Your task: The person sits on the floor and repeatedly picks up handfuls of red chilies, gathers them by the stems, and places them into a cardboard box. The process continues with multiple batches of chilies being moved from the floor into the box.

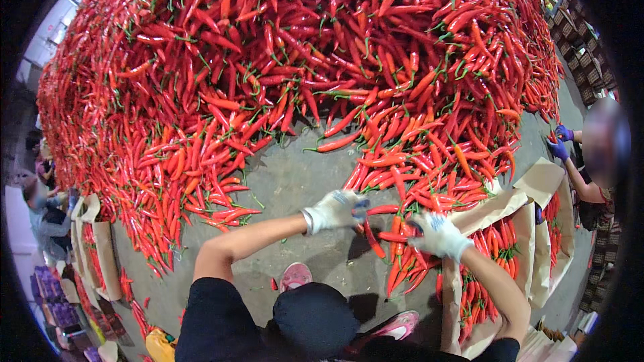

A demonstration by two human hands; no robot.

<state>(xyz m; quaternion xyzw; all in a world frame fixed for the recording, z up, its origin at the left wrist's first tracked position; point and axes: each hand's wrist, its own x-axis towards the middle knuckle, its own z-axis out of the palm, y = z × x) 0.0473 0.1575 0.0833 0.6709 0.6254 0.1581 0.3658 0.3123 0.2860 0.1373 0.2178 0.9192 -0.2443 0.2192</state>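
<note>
My left hand (337, 211), in a white glove with bluish fingertips, is closed above the floor at the edge of the chili peppers. A red chili pepper (374, 240) hangs tilted from its fingertips. To the right, my right hand (439, 234) wears the same kind of glove, its fingers curled at the end of another red chili pepper (392, 236); its grip is partly hidden. Loose chilies (404, 269) lie beneath it. Beside my right forearm stands an open brown paper bag (451, 302) filled with red chilies.
A huge heap of red chilies (322, 40) rises ahead on the grey floor (288, 167). More paper bags (540, 255) stand at the right, others (100, 255) at the left. A person in purple gloves (558, 144) works at the right; another person (50, 221) is at far left. Dark crates (583, 53) line the right.
</note>
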